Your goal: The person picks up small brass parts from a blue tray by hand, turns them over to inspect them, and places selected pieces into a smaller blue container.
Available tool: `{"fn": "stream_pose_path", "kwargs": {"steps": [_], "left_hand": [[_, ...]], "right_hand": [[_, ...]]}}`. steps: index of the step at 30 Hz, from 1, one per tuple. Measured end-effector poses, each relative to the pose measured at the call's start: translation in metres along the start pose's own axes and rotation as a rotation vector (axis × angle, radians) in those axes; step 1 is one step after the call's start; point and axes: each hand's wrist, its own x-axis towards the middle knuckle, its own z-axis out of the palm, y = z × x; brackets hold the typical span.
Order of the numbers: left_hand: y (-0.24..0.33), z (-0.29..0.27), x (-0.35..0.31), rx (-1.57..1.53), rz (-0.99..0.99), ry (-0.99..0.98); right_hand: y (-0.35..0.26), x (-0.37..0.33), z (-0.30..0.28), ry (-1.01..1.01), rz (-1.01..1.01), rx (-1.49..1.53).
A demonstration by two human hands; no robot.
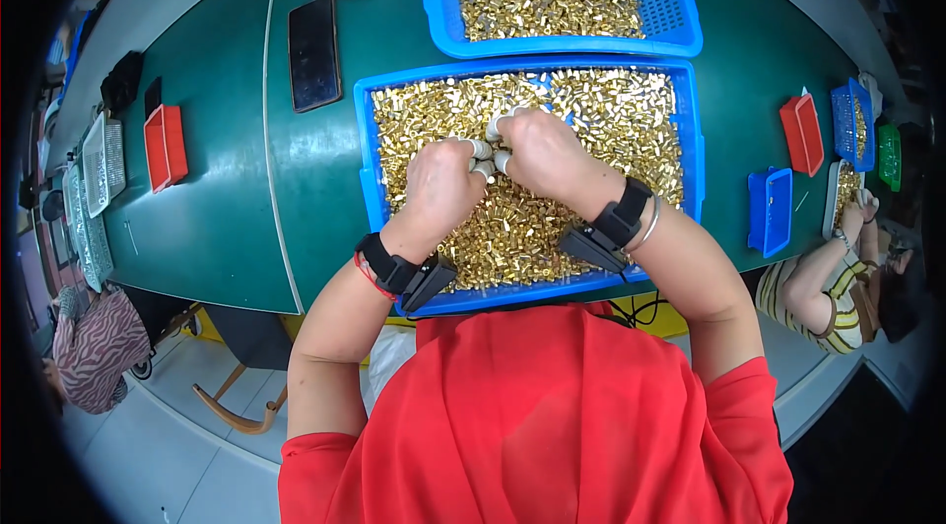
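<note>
A red short-sleeved top (pixel 552 406) fills the foreground. Beyond it, small gold-coloured metal pieces (pixel 522 238) fill a blue plastic tray (pixel 692 150), where the left hand (pixel 439 179) and right hand (pixel 552 150) meet near the middle, fingers curled inward in whitish finger cots (pixel 480 150); whether they pinch a piece, I cannot tell.

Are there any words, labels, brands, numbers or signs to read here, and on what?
None can be read.
Black phone: dark screen, no legible lettering.
Front blue tray, rear blue tray: no legible lettering.
Gold-coloured pieces: too small to tell any marks.
Black wrist straps: no legible markings.
</note>
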Motion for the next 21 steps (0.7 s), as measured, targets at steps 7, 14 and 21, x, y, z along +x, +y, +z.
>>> {"fn": "stream_pose_path", "kwargs": {"steps": [7, 14, 21], "left_hand": [[-0.005, -0.014, -0.001, -0.374, -0.169, -0.023], [-0.009, -0.039, -0.021, -1.503, -0.479, -0.157], [0.038, 0.009, -0.022, -0.445, -0.225, 0.024]], "right_hand": [[0.008, 0.003, 0.004, -0.002, -0.043, 0.06], [0.021, -0.012, -0.024, 0.052, 0.155, 0.592], [0.067, -0.062, -0.044, -0.286, 0.375, 1.643]]}}
